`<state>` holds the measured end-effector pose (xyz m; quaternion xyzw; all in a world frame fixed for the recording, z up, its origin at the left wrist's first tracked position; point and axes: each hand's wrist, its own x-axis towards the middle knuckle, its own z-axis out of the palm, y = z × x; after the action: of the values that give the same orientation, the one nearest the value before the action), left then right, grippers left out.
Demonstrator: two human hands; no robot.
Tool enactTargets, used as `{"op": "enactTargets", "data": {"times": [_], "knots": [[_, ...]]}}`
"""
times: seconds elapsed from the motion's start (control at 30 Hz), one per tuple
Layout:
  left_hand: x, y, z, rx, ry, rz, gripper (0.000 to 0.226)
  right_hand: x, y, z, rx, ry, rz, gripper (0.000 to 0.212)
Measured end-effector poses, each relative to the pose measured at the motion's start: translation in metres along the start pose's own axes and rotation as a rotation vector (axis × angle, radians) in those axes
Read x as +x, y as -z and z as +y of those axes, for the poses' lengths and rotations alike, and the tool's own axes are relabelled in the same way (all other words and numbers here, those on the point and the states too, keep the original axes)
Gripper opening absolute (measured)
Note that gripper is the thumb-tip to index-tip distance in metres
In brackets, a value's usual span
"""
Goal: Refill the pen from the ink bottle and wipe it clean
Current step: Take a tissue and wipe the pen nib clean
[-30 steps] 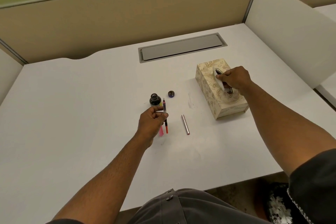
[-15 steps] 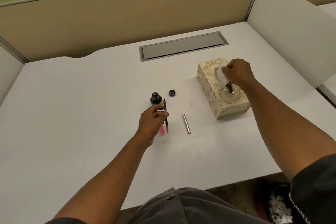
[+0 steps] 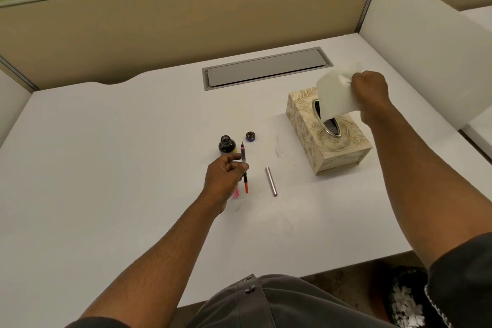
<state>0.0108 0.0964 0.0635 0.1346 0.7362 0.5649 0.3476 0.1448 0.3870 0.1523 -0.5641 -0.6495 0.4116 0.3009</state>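
With your left hand [image 3: 225,172] gripping the pen [image 3: 244,165] beside the uncapped ink bottle [image 3: 226,144] and your right hand [image 3: 368,88] pinching a tissue [image 3: 336,97] half out of its box [image 3: 314,141], filling appears done; wiping remains.

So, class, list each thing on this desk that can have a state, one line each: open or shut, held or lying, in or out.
ink bottle: open, upright on the desk.
bottle cap: off, lying beside the bottle.
pen: held by the left hand, nib pointing away.
metal pen barrel: off, lying on the desk.
tissue: partly pulled out, pinched by the right hand.
tissue box: one tissue half out of its slot.
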Motion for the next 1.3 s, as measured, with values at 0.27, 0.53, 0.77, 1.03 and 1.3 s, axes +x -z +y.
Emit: {"op": "enactTargets", "data": {"times": [0.27, 0.53, 0.77, 1.03, 1.3], "knots": [[-0.003, 0.000, 0.005, -0.020, -0.021, -0.003, 0.027, -0.025, -0.026, 0.010, 0.270, -0.083, -0.233, 0.040], [-0.007, 0.004, 0.009, -0.035, -0.054, 0.004, 0.026, -0.050, -0.058, 0.016, 0.279, -0.063, -0.638, 0.034], [-0.009, 0.005, 0.011, -0.065, -0.070, 0.003, 0.026, -0.085, -0.093, 0.030, 0.308, -0.058, -0.598, 0.028], [-0.011, 0.012, 0.008, -0.073, -0.065, 0.020, 0.030, -0.097, -0.099, 0.035, 0.618, -0.369, -0.789, 0.027], [-0.012, 0.011, 0.012, -0.075, -0.076, 0.011, 0.032, -0.105, -0.109, 0.044, 0.393, -0.245, -0.641, 0.032]]}}
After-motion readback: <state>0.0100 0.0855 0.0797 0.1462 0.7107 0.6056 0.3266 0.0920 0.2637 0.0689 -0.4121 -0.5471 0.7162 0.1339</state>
